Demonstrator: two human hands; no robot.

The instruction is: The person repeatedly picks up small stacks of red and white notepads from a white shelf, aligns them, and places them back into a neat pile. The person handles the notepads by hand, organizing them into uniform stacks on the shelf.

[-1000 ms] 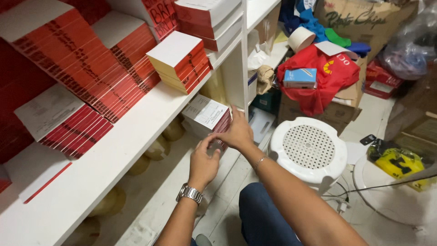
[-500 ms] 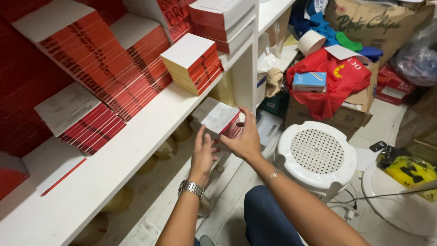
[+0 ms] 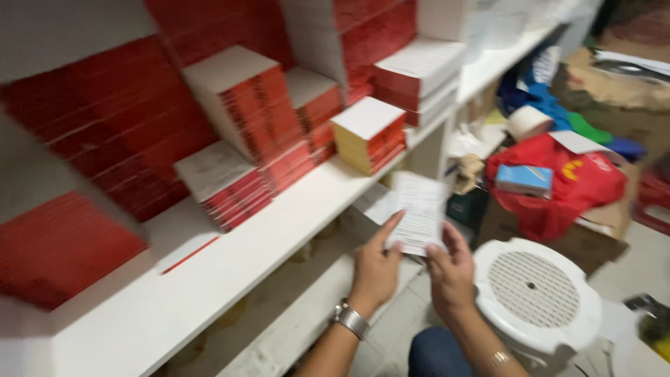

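Note:
My left hand (image 3: 375, 267) and my right hand (image 3: 451, 270) together hold up a stack of thin booklets (image 3: 420, 211) with a white printed back cover, in front of the white shelf (image 3: 293, 222). The left hand grips its lower left edge, the right hand its lower right edge. A metal watch sits on my left wrist. The picture is blurred by motion.
Stacks of red-spined booklets (image 3: 244, 119) fill the white shelf, with a small yellow and red stack (image 3: 370, 134) at its right. A white perforated plastic stool (image 3: 534, 293) stands at my right. Behind it a red bag (image 3: 565, 185) carries a blue box (image 3: 525, 179).
Both hands pulled the stack of booklets out from the lower shelf and lifted it up in front of me. The camera view swung left and up.

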